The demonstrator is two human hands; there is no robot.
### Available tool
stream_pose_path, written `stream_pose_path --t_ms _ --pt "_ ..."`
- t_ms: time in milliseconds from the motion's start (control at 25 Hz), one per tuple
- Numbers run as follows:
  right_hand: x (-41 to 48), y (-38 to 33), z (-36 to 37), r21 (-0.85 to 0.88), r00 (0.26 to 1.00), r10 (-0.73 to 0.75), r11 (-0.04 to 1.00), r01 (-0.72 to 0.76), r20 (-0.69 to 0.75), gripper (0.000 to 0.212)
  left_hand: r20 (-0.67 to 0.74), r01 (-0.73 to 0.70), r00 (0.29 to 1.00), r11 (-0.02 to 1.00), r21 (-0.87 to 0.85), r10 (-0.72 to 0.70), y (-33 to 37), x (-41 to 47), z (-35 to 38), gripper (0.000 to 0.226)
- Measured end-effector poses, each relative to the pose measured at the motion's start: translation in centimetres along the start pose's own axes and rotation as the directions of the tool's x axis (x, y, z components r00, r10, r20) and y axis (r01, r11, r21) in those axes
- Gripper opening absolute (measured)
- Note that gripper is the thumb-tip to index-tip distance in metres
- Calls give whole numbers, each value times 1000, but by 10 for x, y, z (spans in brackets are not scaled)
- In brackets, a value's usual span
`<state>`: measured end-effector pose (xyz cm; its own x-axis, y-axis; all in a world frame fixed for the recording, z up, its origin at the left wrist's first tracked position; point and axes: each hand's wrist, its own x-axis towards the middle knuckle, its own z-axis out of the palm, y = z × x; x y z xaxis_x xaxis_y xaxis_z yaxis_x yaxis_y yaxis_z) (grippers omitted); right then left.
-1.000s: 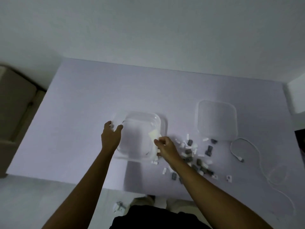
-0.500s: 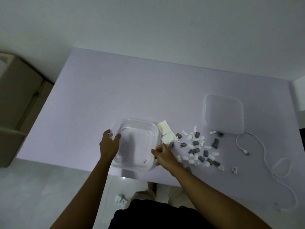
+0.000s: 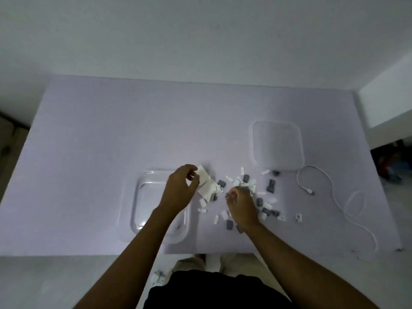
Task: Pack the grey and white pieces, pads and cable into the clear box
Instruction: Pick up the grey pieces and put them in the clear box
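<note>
Clear box [image 3: 134,204] sat low-centre on the table [image 3: 111,130], w/ the left forearm across it & the left hand [image 3: 181,190] over its upper right corner, thumb & forefinger pinching the top of the white pads [image 3: 207,187] just beside the box. Right hand [image 3: 240,205], centre-right, had its fingers curled tight, tips prob. nipping one of the grey and white pieces [image 3: 270,189] strewn around it, tho it was too small to be sure. Lid [image 3: 277,144] lay upper right, apart from the box, & the cable [image 3: 310,192] trailed down the right side to the table's near edge.
</note>
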<state>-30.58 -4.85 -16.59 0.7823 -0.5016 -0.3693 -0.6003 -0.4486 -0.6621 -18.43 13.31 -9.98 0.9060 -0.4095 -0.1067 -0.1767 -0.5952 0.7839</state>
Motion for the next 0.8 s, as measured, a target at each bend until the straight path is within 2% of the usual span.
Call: stream_pose_path --t_ms 80,200,360,560,680,760,800 --pt "7 17 -10 -142 994 -83 987 71 -78 14 215 -16 977 993 121 -10 11 11 36 24" --pt "19 26 -6 -262 977 -212 943 203 -7 23 374 -22 920 941 338 -114 7 14 80 24" --pt "32 32 5 -347 968 -248 905 247 42 32 346 38 916 902 430 -204 0 17 103 21" --pt "37 39 15 -436 942 -335 842 318 40 22 333 27 920 882 471 -207 3 21 110 24" --pt "38 39 11 -328 941 -338 890 316 -11 13 330 89 909 890 447 -256 4 22 107 27" --pt "37 35 4 -77 964 -235 971 226 -122 9 286 230 901 919 321 -325 0 28 104 31" --pt "37 33 -3 111 978 -114 985 135 -175 9 274 284 897 927 243 -347 1 32 104 30"
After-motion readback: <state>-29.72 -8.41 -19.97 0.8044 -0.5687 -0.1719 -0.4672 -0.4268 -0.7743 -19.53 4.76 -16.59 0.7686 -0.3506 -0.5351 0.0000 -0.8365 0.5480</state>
